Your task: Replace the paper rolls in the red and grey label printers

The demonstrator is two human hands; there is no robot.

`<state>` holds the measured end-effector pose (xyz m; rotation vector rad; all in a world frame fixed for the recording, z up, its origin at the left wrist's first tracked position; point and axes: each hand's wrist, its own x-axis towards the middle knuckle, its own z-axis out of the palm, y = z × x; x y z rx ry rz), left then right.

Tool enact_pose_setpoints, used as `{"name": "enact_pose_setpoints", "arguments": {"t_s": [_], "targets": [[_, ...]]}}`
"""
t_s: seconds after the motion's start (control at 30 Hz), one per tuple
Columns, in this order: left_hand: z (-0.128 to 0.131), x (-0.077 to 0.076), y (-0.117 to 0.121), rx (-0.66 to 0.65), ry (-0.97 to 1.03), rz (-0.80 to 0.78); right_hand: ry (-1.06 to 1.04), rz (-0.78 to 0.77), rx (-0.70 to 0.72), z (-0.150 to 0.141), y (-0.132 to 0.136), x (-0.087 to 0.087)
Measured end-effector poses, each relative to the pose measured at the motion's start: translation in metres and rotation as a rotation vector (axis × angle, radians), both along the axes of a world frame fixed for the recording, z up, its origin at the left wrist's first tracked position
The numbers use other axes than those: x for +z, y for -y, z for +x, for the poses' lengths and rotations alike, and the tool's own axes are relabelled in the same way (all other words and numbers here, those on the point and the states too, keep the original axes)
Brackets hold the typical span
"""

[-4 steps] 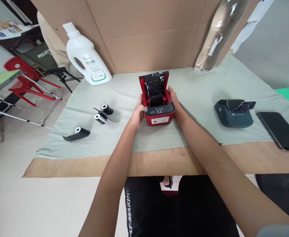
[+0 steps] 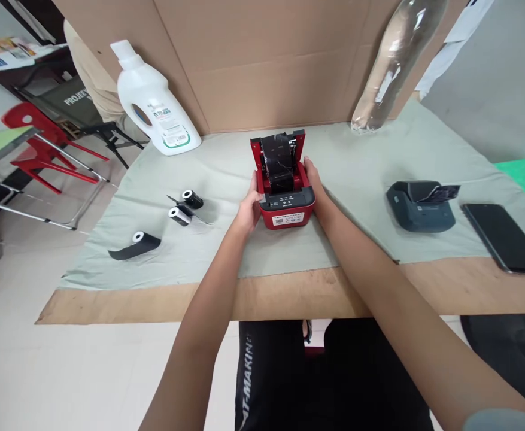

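Note:
A red and black label printer [image 2: 288, 216] sits on the cloth in front of me with its lid raised. Black ribbon film [image 2: 279, 157] runs from the raised lid down into the printer's body. My left hand [image 2: 249, 208] grips its left side, the thumb by the front corner. On the opposite side my right hand [image 2: 312, 178] presses against the red wall, its fingers partly hidden behind the casing. To the left lie several small black rolls, one a black roll [image 2: 144, 242] with its end unwound.
A white detergent bottle [image 2: 157, 108] leans by the cardboard panel [image 2: 262, 66]. A clear plastic bottle [image 2: 390, 72] stands at the back right. A dark small printer [image 2: 419, 209] and a phone [image 2: 509, 236] lie on the right. The wooden table edge [image 2: 284, 299] is nearest me.
The whole view has shifted slightly, with things appearing a little further left. Both hands stay on the label printer, whose lid remains raised.

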<state>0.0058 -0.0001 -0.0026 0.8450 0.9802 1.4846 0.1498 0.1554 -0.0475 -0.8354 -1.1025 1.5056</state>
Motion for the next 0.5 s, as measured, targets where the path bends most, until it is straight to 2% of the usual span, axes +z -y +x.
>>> {"name": "enact_pose_setpoints", "arguments": {"t_s": [0.5], "targets": [[0.001, -0.006, -0.016, 0.038, -0.103, 0.008, 0.000, 0.047, -0.091, 0.002, 0.003, 0.001]]}}
